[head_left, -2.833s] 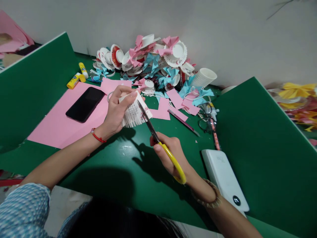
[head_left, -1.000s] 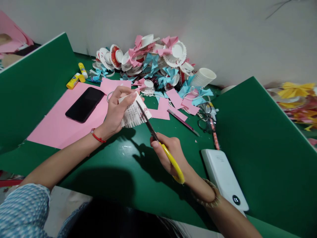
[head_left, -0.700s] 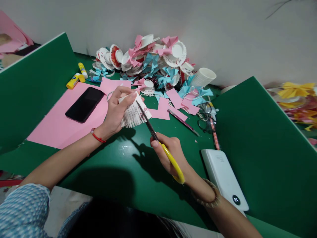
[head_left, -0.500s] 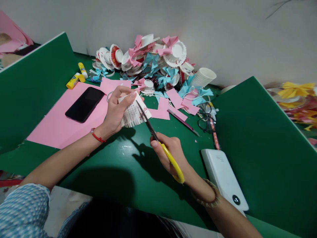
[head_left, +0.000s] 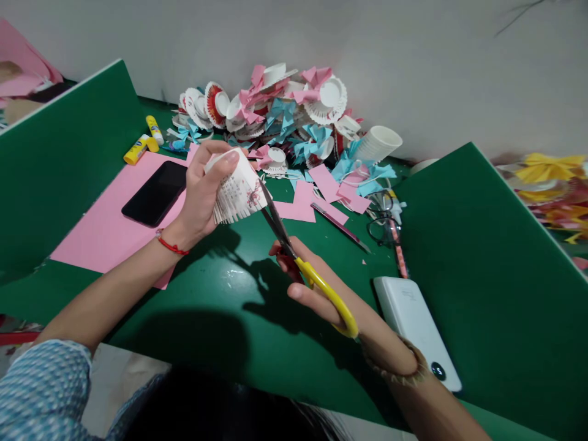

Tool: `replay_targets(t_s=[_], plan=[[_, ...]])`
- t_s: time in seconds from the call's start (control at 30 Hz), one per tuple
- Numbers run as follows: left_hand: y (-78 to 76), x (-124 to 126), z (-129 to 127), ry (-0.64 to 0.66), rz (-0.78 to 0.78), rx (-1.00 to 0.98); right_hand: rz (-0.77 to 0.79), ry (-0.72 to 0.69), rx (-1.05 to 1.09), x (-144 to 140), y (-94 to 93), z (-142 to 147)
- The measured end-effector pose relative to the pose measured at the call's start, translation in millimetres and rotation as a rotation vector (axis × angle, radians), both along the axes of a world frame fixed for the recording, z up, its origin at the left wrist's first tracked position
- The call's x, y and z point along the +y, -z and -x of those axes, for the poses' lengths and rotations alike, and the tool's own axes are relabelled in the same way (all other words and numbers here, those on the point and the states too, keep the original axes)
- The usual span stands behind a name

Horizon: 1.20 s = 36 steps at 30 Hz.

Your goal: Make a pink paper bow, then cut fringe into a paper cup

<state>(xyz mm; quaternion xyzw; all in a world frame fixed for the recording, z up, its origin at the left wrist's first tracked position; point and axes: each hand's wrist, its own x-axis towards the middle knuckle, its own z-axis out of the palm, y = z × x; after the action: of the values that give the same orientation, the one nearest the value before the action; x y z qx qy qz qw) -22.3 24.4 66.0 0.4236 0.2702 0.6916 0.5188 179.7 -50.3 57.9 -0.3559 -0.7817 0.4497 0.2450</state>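
My left hand (head_left: 202,187) grips a white printed paper cup (head_left: 237,190) whose lower side is cut into a fringe of thin strips. In my right hand (head_left: 312,278) is a pair of scissors (head_left: 324,294) with yellow handles, my thumb through one loop. The dark blades are parted a little and their tips meet the right edge of the cup. Both hands are above the green table (head_left: 211,343). Behind the left wrist, a black phone (head_left: 154,195) lies on a pink paper sheet (head_left: 98,229).
Paper-cup hats (head_left: 328,95) with pink and blue bows pile up against the wall. Nearby are stacked cups (head_left: 379,144), glue sticks (head_left: 136,149), a craft knife (head_left: 342,228), glasses (head_left: 383,229) and a white power bank (head_left: 413,331). Green dividers (head_left: 496,269) flank both sides.
The left hand has moved left with the cup, turning it. The right hand has shifted slightly right and down, its thumb lower, and the scissor blades now sit at the cup's edge.
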Motion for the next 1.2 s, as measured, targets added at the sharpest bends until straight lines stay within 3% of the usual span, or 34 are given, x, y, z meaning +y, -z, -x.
replay_targets(t_s=[0.37,1.2], plan=[[11.4,-0.9,-5.8,0.016,0.047,0.097,0.004,0.012,0.027,1.9,9.6,1.9],[12.0,-5.2,-9.4,0.032,0.065,0.131,-0.012,0.009,-0.004,1.1,9.0,2.7]])
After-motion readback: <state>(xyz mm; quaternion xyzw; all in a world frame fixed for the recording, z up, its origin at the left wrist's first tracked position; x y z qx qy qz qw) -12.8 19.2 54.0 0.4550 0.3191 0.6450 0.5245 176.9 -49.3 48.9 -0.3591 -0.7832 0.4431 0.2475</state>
